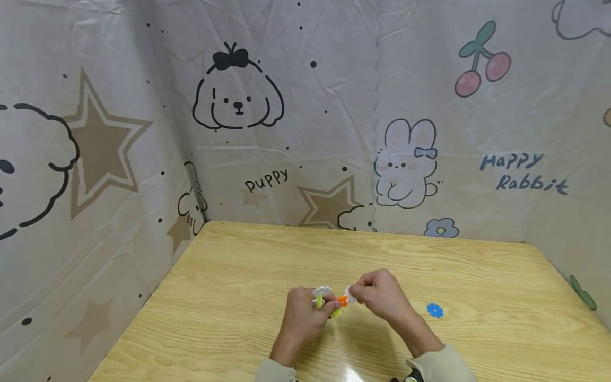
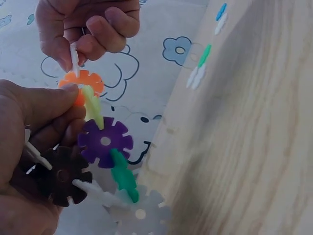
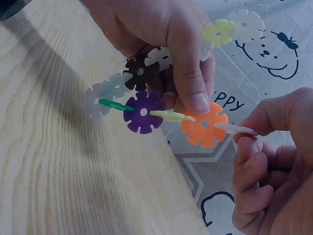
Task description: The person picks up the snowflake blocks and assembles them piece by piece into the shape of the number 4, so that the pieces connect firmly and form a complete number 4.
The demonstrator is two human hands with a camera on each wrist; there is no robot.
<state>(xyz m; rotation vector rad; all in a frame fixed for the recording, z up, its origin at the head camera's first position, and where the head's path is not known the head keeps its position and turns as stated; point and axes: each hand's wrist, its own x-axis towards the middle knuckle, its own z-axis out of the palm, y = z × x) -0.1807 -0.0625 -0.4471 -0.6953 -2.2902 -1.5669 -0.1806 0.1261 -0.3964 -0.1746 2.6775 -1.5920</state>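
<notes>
My left hand (image 1: 305, 313) holds a chain of flower-shaped notched discs, its thumb pressing on an orange disc (image 3: 205, 124). From the right, my right hand (image 1: 380, 295) pinches a white disc (image 3: 234, 129) between thumb and fingertips; that disc meets the orange one's edge. A pale yellow disc (image 3: 171, 116) links orange to a purple disc (image 3: 143, 112). Beyond come a green disc (image 2: 124, 176), whitish discs (image 2: 142, 213) and a dark brown disc (image 2: 63, 176) near the left palm. Another yellow disc (image 3: 219, 33) and a white disc (image 3: 246, 25) extend past the left hand, which hides part of the chain.
On the wood-grain table (image 1: 238, 265), a blue notched disc (image 1: 435, 310) lies right of my right hand. Several small pieces, among them a green piece (image 2: 205, 56), show edge-on in the left wrist view. A printed curtain (image 1: 324, 106) stands behind the table and at its sides.
</notes>
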